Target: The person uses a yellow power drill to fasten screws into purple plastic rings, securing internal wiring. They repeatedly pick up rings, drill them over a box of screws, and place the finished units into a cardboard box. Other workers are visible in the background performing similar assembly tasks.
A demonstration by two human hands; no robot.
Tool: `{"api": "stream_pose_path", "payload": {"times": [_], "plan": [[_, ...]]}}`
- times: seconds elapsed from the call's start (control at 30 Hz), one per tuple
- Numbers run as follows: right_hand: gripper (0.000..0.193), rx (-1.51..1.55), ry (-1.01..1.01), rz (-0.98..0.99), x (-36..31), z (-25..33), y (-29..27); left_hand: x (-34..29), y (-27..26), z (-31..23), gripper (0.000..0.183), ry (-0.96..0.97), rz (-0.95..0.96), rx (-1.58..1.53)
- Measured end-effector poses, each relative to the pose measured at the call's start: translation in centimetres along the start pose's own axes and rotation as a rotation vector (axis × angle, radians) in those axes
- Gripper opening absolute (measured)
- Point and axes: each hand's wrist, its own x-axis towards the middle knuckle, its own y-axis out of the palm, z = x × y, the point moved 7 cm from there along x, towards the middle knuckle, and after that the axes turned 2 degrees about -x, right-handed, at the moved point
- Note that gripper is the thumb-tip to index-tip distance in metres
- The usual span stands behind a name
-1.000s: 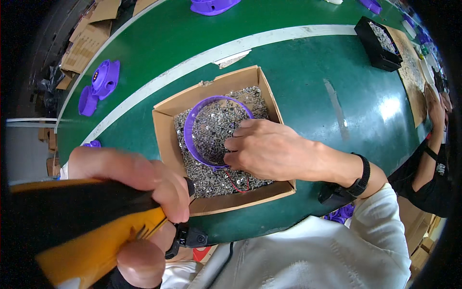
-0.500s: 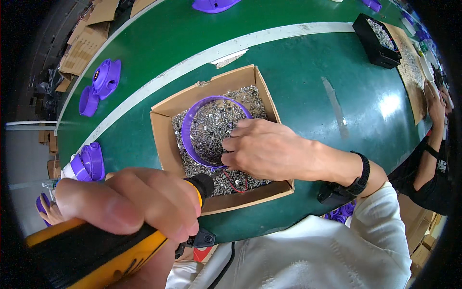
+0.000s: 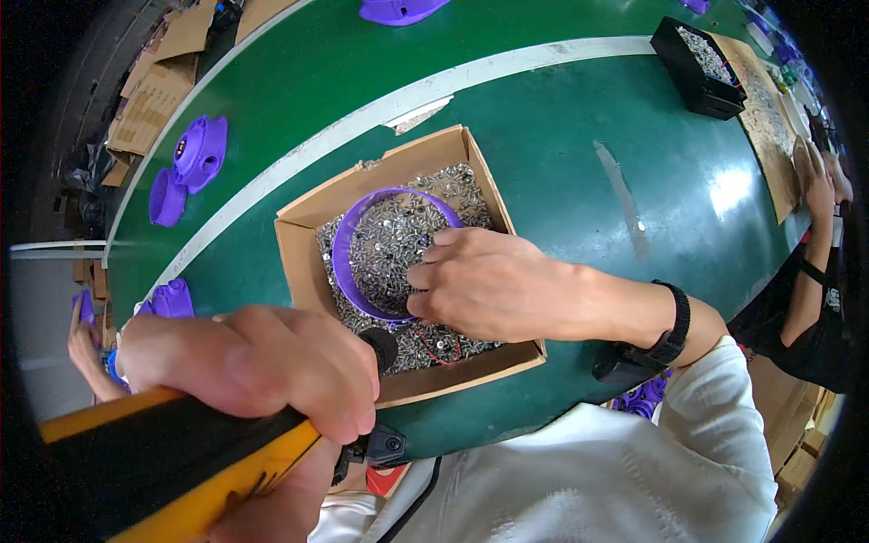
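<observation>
My left hand [image 3: 262, 366] is close to the view at the lower left, its fingers wrapped round a yellow and black electric screwdriver [image 3: 172, 462]. The driver's black front end [image 3: 380, 348] points at the near left side of a cardboard box [image 3: 297, 262]. Small silver screws [image 3: 457, 185] fill the box's bottom. Among them stands a round purple tub [image 3: 340, 258], also holding screws. Over its right rim reaches my right hand [image 3: 489, 281], fingers curled down into the screws. The fingertips are hidden, so any screw between them does not show.
Red wire [image 3: 434, 357] lies in the box near its front. A black bin of screws [image 3: 692, 72] stands at the back right, near another person's hands [image 3: 815, 176]. Purple housings [image 3: 201, 154] sit beyond the white strip. At far left, another person's hand [image 3: 86, 344] holds a purple part.
The box and table have shifted slightly left in view. My right hand stays curled in the tub's screws. The far-left person's hand has risen with the purple part.
</observation>
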Motion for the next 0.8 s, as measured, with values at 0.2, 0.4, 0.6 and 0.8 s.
{"api": "stream_pose_path", "payload": {"times": [0.2, 0.4, 0.6, 0.8], "plan": [[0.012, -0.018, 0.01, 0.039, 0.1, 0.0, 0.2, -0.1, 0.1, 0.2, 0.048, 0.037, -0.018, -0.038], [0.012, -0.021, -0.017, 0.013, 0.1, 0.0, 0.2, 0.1, -0.2, 0.2, 0.039, 0.004, 0.055, -0.087], [0.012, 0.017, -0.022, -0.083, 0.0, 0.0, 0.0, -0.1, -0.8, -0.2, 0.042, 0.039, 0.031, -0.06], [0.016, 0.054, -0.038, -0.243, -0.5, 0.0, -0.4, -0.3, -1.3, -1.7, 0.042, 0.06, -0.027, 0.091]]}}
